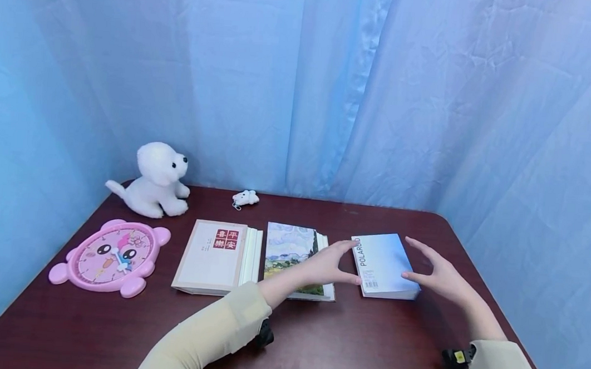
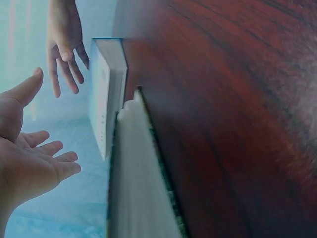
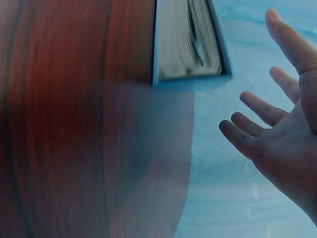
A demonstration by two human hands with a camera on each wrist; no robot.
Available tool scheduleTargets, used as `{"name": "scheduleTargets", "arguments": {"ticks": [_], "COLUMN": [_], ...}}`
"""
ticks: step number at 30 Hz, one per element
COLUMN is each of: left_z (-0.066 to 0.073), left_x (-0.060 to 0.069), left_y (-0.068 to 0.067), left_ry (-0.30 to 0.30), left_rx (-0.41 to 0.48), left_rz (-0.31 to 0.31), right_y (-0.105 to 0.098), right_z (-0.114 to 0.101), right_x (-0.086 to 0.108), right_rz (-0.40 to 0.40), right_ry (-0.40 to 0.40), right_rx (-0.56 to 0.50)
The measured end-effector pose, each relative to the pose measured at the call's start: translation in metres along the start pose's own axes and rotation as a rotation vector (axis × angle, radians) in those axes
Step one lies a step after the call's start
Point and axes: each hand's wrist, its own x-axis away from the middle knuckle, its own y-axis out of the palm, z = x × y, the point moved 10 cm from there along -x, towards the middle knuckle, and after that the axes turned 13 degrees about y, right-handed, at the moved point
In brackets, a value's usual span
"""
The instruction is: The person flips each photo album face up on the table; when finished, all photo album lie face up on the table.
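A blue-and-white book (image 1: 384, 264) marked POLAROID lies flat on the table, its page edges (image 3: 188, 39) showing in the right wrist view. At its left edge is my left hand (image 1: 326, 264), thumb and fingers spread. My right hand (image 1: 441, 277) faces it from the right side, also with spread fingers. Both wrist views show the palms held above the tabletop, the left hand (image 2: 34, 153) and right hand (image 3: 287, 114) each apart from the book. Beneath my left forearm lies a thick book with a painted landscape cover (image 1: 289, 245), partly hidden by that arm.
Left of the landscape book lies a thick cream book (image 1: 211, 263) with red squares. A pink clock (image 1: 113, 257) is at the far left, with a white plush dog (image 1: 157, 180) behind it. A small white plush keychain (image 1: 246, 197) lies near the back edge, before blue curtains (image 1: 240, 92).
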Motion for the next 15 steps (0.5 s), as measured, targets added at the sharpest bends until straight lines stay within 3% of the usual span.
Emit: {"name": "scheduleTargets", "arguments": {"ticks": [7, 15], "left_z": [-0.009, -0.017], "left_x": [-0.007, -0.016], "left_y": [0.02, 0.032], "left_ry": [0.013, 0.043], "left_rx": [-0.04, -0.106], "left_rz": [-0.089, -0.144], "right_y": [0.005, 0.019], "right_z": [0.019, 0.038], "right_x": [-0.001, -0.006], "right_rz": [-0.069, -0.192], "right_ry": [0.025, 0.048], "right_rx": [-0.005, -0.111]}}
